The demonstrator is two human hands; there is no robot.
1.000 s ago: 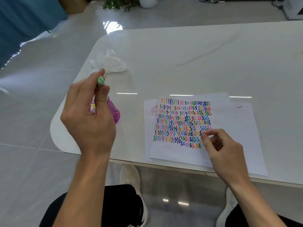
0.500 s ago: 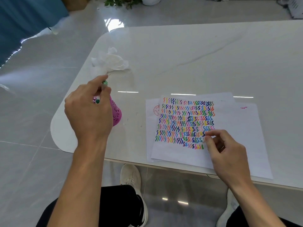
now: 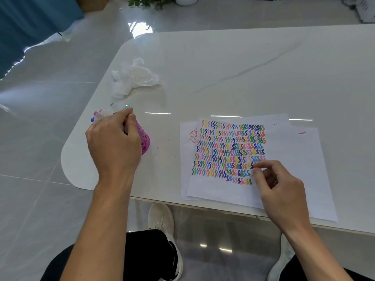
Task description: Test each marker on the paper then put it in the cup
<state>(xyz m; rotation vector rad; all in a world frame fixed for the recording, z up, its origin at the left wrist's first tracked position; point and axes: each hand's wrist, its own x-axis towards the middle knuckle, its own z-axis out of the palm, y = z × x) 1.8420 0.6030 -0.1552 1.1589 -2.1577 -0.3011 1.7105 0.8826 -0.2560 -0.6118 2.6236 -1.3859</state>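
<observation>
Nearest me, a pale sneaker rests on the floor under the edge of the white table. The right hand lies on the paper at its near right side. Its fingers are loosely curled, with the thumb and forefinger tips close together on the sheet, and I can see nothing held between them. The top sheet carries a dense block of coloured squiggles, row on row, and a lone pink mark sits on the sheet beneath. To the left, the left hand hangs over the pink cup and hides most of it. Its thumb and fingertips pinch a marker upright at the cup's mouth, seemingly part-way in, and only the cap end shows. Other markers poke out of the cup just past the knuckles. Beyond lies a crumpled tissue. I see no loose markers anywhere on the table, so I judge the testing nearly finished. This marker only needs letting go, and it may well be the last.
</observation>
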